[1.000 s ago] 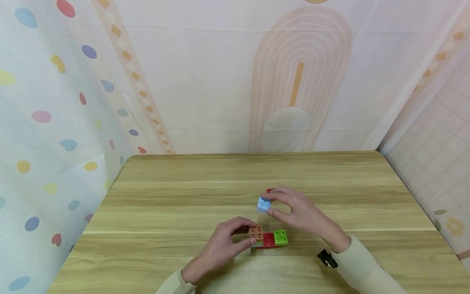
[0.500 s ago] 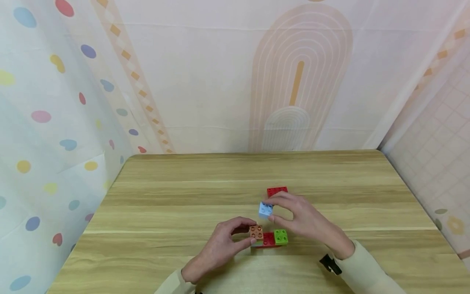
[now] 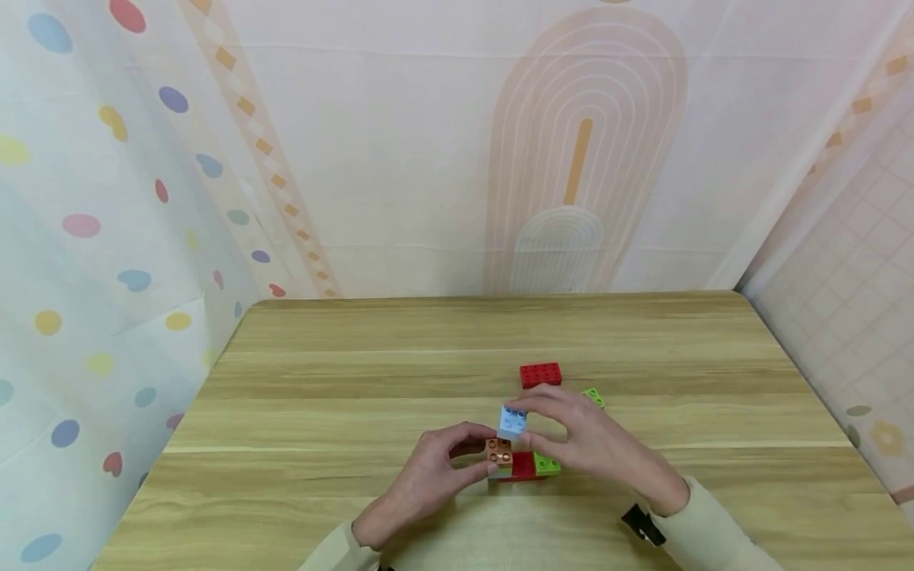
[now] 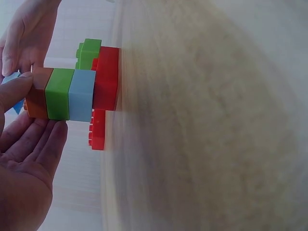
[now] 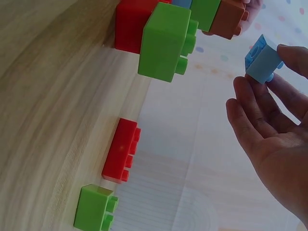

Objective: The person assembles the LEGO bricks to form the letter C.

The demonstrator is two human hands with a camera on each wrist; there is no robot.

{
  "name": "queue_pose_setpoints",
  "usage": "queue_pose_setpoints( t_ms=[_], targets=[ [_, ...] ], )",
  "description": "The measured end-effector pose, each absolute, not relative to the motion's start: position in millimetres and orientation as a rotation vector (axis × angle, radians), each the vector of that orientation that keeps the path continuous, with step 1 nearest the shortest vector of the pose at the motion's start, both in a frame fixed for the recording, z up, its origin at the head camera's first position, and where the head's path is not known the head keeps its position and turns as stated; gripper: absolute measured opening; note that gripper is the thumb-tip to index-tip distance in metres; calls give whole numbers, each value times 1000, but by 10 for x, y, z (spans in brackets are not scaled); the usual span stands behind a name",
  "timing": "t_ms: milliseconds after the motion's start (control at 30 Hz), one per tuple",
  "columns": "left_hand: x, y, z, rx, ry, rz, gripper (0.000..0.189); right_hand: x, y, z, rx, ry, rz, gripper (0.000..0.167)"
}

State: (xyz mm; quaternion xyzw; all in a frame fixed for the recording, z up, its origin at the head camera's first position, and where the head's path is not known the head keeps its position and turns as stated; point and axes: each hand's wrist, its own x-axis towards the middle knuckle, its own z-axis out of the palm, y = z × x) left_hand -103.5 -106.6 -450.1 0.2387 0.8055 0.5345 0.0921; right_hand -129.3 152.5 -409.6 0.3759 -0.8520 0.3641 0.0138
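Observation:
My left hand [image 3: 439, 472] grips a stack at its top brown brick [image 4: 39, 93], thumb on one side and fingers on the other. Under that brick sit a green brick [image 4: 59, 94] and a light blue brick [image 4: 82, 95], on one end of a long red brick [image 4: 108, 79]. Another green brick [image 5: 166, 43] stands on the red brick's other end. My right hand [image 3: 596, 436] pinches a second light blue brick [image 5: 264, 60] between thumb and fingers. In the right wrist view that brick is tilted and apart from the brown one, its hollow underside partly showing.
A loose red brick [image 3: 540, 373] lies behind the stack on the wooden table [image 3: 343, 381]. Close to it, partly behind my right hand in the head view, is a loose green brick [image 5: 94, 208]. A patterned curtain [image 3: 400, 159] hangs beyond the table's back edge.
My right hand has carried the light blue brick toward the stack, nearer the brown brick. The loose red and green bricks behind have come into sight. My left hand stays put.

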Motion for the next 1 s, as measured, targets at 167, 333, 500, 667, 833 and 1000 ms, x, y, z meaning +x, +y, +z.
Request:
queue_pose_setpoints(
  t_ms=[167,333,500,667,833,1000],
  targets=[
    [-1037,-1070,-4500,705,2398,1575,29,-1266,1514,-4102,1150,-2673,1108,35],
    [-1038,-1074,-4496,710,2392,1565,30,-1250,1497,-4109,1163,-2668,1082,35],
    [-1039,-1074,-4494,710,2398,1546,31,-1236,1477,-4117,1165,-2683,1058,36],
    [-1040,-1078,-4493,722,2394,1550,32,-1228,1461,-4134,1198,-2661,1070,34],
    [-1039,-1084,-4493,742,2383,1567,31,-1241,1443,-4165,1291,-2557,1104,32],
    [-1038,-1087,-4499,752,2386,1571,32,-1239,1432,-4190,1340,-2511,1117,31]
  ],
)
